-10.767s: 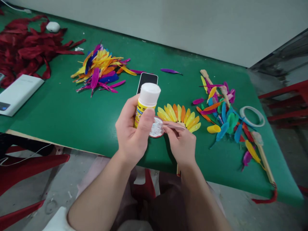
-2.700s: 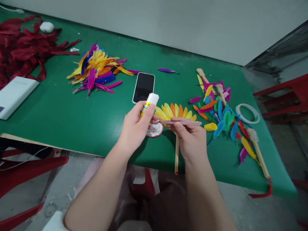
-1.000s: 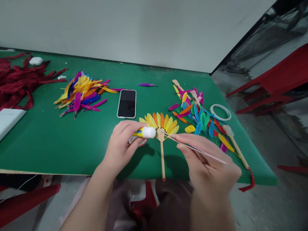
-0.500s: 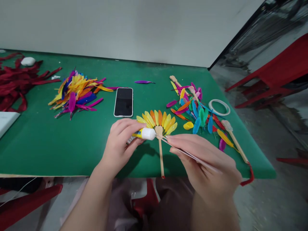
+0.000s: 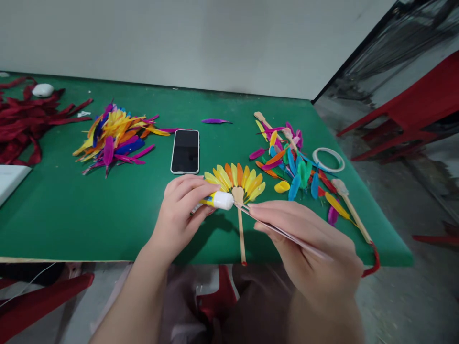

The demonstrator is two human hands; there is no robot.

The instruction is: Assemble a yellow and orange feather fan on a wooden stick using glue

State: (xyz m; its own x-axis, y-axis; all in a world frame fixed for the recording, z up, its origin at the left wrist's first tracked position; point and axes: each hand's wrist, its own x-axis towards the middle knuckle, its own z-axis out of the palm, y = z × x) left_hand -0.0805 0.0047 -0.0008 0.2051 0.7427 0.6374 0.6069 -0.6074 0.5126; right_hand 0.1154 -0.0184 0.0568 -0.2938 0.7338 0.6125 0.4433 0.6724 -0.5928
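Note:
My left hand [image 5: 177, 205] is closed around a small yellow glue bottle [image 5: 223, 200] with a white top, tipped sideways so the top points right. Between the fingers of my right hand [image 5: 315, 243] is a pair of thin, pale tweezers [image 5: 287, 233]. The tips of the tweezers meet the end of the bottle's top, or lie very close to it. Below and behind them, a wooden-handled feather fan [image 5: 241, 234] lies on the green table [image 5: 107, 215], its yellow and orange feathers spread in an arc. Part of the fan's head is hidden by the bottle and tweezers.
A phone [image 5: 185, 152] lies behind my left hand. Piled feathers [image 5: 118, 129] and dark red ribbons [image 5: 21, 119] are on the left. Loose feathers [image 5: 294, 167], a tape roll [image 5: 328, 159] and another wooden stick [image 5: 353, 212] lie on the right. A red chair [image 5: 419, 105] stands beyond.
Both hands keep the same grip, bottle and tweezers still together. The whole view has shifted very slightly; nothing on the table has visibly moved.

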